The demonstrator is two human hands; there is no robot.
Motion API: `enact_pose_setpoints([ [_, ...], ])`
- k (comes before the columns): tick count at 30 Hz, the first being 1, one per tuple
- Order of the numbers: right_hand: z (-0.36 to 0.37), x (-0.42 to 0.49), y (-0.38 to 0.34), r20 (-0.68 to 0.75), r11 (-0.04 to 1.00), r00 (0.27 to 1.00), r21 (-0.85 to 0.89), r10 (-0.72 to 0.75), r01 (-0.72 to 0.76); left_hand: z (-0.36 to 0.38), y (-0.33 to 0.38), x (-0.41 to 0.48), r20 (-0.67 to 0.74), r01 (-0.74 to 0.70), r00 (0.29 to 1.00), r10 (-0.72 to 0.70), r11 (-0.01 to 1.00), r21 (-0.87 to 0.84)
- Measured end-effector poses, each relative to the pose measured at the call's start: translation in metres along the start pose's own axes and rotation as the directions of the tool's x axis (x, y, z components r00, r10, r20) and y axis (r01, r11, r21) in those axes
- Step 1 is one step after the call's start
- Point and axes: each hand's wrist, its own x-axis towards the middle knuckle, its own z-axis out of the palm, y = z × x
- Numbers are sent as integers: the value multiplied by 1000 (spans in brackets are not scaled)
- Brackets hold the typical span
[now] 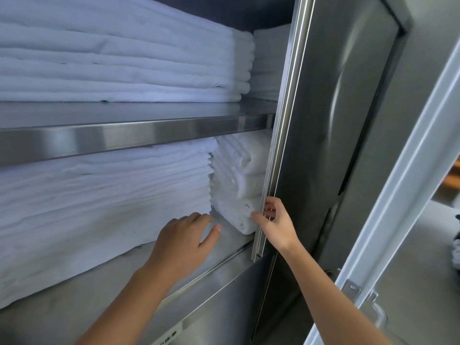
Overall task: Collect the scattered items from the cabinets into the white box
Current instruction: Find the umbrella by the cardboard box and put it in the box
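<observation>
Hands at a steel cabinet (124,135): right hand (272,225) gripped the door (278,145) edge; left hand (184,240), open and empty, reached beside folded towels (239,185). No white box showed. Opening the door wider would likely ease the reach.

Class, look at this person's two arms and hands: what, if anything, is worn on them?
Nothing is worn that shows. The left hand and right hand are bare, with no gloves, rings or watch in view. The left forearm and right forearm are bare, no sleeve visible up to the picture's bottom edge.
</observation>
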Motion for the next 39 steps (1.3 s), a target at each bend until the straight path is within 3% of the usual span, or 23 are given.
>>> enact_pose_setpoints([
  [12,35,-50,-19,146,996,985,-9,-91,93,-27,-17,-46,-12,100,995,-99,994,48],
  [20,71,-81,-32,245,985,954,57,-171,162,-51,-33,-94,-20,269,963,-269,953,139],
  [29,102,-123,-46,422,955,860,188,-288,228,-80,-23,-144,-70,390,921,-384,896,213],
  [39,132,-165,-63,552,936,762,283,-337,209,-121,-3,-233,-150,578,815,-559,772,263],
])
